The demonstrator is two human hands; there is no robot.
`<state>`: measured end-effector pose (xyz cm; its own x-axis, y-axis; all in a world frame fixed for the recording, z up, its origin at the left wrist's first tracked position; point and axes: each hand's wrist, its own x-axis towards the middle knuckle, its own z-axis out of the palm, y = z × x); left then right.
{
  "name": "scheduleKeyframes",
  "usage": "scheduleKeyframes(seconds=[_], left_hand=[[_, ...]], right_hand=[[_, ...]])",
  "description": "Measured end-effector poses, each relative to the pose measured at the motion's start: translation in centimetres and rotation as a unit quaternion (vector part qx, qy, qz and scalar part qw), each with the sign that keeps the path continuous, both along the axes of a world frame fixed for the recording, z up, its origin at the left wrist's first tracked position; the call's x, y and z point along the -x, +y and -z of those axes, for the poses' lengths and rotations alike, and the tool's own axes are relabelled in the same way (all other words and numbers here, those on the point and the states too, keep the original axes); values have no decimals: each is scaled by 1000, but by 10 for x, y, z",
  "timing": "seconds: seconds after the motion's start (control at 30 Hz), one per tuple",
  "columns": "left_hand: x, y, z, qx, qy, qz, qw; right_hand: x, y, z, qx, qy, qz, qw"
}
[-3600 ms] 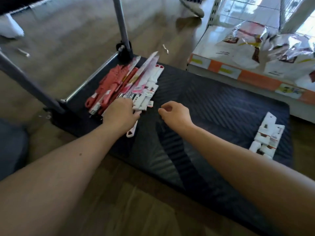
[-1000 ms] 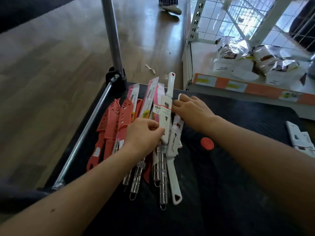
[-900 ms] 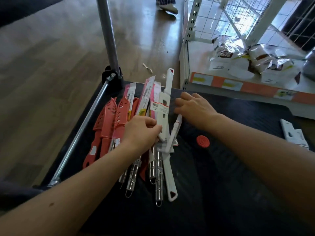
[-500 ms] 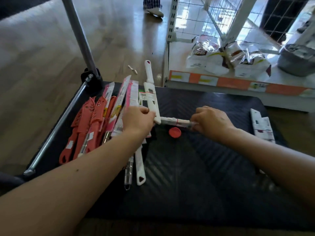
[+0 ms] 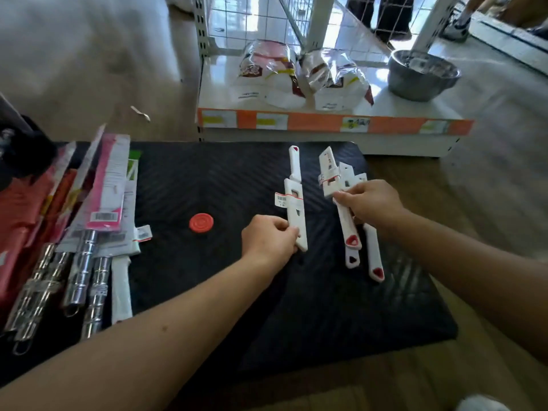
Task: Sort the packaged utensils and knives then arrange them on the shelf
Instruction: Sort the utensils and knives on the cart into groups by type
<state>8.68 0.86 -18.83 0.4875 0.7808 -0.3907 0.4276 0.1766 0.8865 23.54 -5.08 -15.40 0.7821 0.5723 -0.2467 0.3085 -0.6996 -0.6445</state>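
My left hand (image 5: 268,237) grips a white sheathed knife (image 5: 295,200) with a barcode tag, held over the middle of the black cart deck (image 5: 225,173). My right hand (image 5: 369,201) holds another white knife (image 5: 333,182) on top of a small pile of white knives (image 5: 372,250) with red-tipped handles at the deck's right. At the left edge lies a heap of packaged utensils (image 5: 109,185) in pink and white sleeves, with steel handles (image 5: 80,268) and red sheathed knives (image 5: 20,203) beside them.
A round red cap (image 5: 201,222) lies on the deck between the heap and my left hand. Beyond the cart stands a low white shelf (image 5: 326,126) with an orange price strip, holding foil bags (image 5: 267,75) and a metal bowl (image 5: 422,75). Wood floor surrounds the cart.
Both hands have moved right, away from the left heap. My left hand carried a white knife to the deck's middle; my right hand brought another white knife to the pile on the right.
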Motion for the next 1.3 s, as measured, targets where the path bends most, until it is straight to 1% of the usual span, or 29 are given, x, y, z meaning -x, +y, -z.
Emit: scheduleKeyframes(seconds=[0.27,0.47,0.57,0.63,0.73,0.93,1.13,1.2,1.3], left_hand=[[-36,-19,1,-29,8,52,998],[-42,-15,2,-45,52,80,994],[-40,-8,0,-52,81,88,991],[-39,-4,-2,-85,89,90,988],[-37,-1,-7,-143,105,108,978],[-17,9,-8,-178,139,107,968],[32,32,-11,-196,164,83,963],[48,40,-12,-201,175,81,960],[64,50,-13,-211,187,86,956]], right_hand=[[-15,-14,9,-27,21,45,998],[-16,-18,12,23,13,8,1000],[-16,-17,11,47,-50,-31,997],[-15,-14,10,42,-87,-42,994],[-11,-10,10,38,-100,-57,993],[9,-1,10,16,-88,-81,993],[46,27,11,6,-71,-127,989],[57,35,12,7,-77,-146,986],[60,38,11,10,-92,-138,986]])
